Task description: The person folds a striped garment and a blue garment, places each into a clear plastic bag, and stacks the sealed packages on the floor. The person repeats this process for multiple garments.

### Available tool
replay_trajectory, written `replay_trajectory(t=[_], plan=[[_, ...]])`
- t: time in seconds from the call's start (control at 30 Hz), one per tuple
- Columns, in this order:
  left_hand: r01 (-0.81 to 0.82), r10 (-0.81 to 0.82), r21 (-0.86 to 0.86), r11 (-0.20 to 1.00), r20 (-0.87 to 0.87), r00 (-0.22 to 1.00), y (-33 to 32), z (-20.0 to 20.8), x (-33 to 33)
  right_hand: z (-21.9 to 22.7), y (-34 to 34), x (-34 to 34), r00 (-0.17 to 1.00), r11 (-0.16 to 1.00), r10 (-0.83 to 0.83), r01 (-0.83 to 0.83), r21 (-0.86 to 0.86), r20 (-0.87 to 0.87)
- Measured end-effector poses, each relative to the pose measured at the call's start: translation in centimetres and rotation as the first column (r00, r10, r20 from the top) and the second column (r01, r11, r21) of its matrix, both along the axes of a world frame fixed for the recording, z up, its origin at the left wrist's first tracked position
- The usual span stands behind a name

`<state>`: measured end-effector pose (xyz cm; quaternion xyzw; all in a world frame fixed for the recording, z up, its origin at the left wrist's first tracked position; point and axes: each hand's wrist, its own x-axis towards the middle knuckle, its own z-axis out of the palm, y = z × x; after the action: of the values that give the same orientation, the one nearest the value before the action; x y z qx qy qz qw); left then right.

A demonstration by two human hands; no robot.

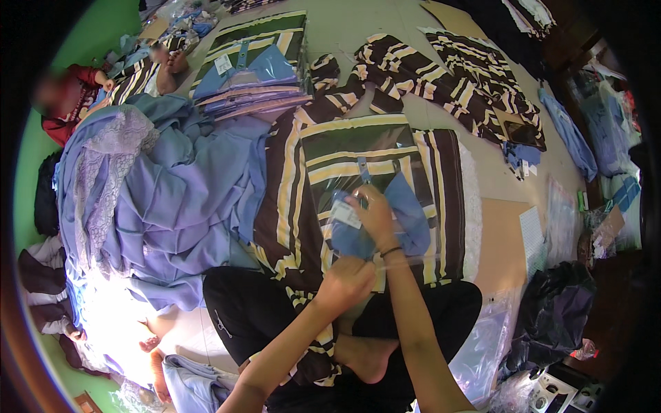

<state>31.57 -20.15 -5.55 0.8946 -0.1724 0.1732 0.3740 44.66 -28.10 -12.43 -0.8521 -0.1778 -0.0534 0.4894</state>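
Note:
In front of my crossed legs lies a folded striped shirt in brown, cream and yellow, with a blue collar, in a clear plastic bag. My right hand, a dark band at its wrist, reaches over the collar with fingers bent at the white tag. Whether that hand is inside the bag or on top of it I cannot tell. Closer to me, my left hand is closed at the bag's near edge, where the film stretches toward the right wrist.
Left lies a heap of blue-lilac cloth with lace; behind it is a stack of bagged shirts. More striped garments spread beyond, with a phone on one. Cardboard and a black bag are right. Another person sits far left.

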Motion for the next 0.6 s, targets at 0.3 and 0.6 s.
replay_trajectory(t=[0.3, 0.6], plan=[[0.021, -0.021, 0.003, 1.0, -0.03, 0.999, -0.2, 0.1, -1.0, -0.4, -0.5, 1.8, 1.0, 0.993, -0.004, 0.0, -0.119, -0.03], [-0.568, 0.368, -0.412, 0.712, -0.47, 0.802, 0.4, -3.5, -1.3, 0.3, -6.9, -6.2, 0.96, 0.84, 0.248, -0.146, -0.522, 0.13]])
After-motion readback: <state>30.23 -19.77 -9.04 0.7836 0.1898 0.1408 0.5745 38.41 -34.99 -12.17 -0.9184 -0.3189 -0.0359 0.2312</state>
